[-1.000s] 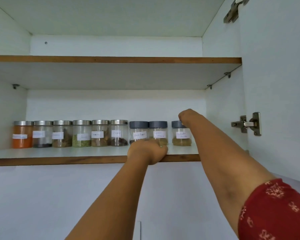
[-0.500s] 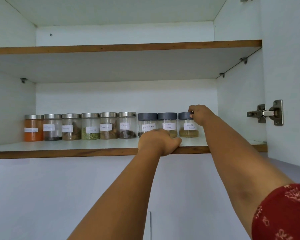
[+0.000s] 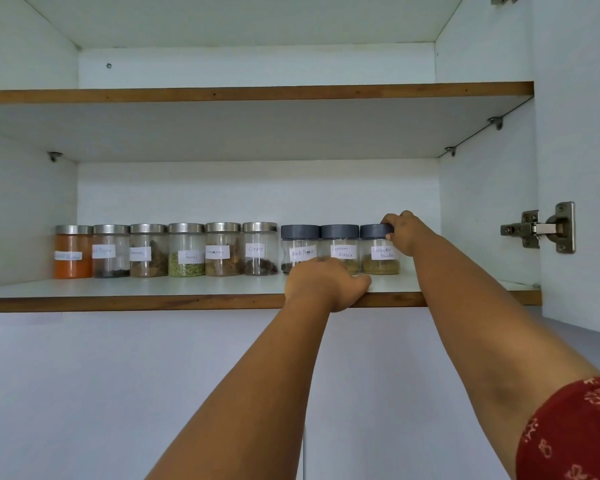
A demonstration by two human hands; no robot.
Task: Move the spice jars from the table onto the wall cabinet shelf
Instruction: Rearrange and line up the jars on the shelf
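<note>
Fingers of the right hand still pinch the last jar's lid; left hand stays gripping the shelf edge below. Placing seems nearly finished.

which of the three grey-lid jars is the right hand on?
The rightmost one, the Coriander Powder jar. The right hand grips its grey lid; the Garam Masala jar and Black Pepper jar to its left stand untouched.

View: a single head-worn camera, wide-angle.
Facing: forward and upward into the open wall cabinet.
Nearness: arm's reach from the lower shelf.
Shared: nothing; only one view.
</note>
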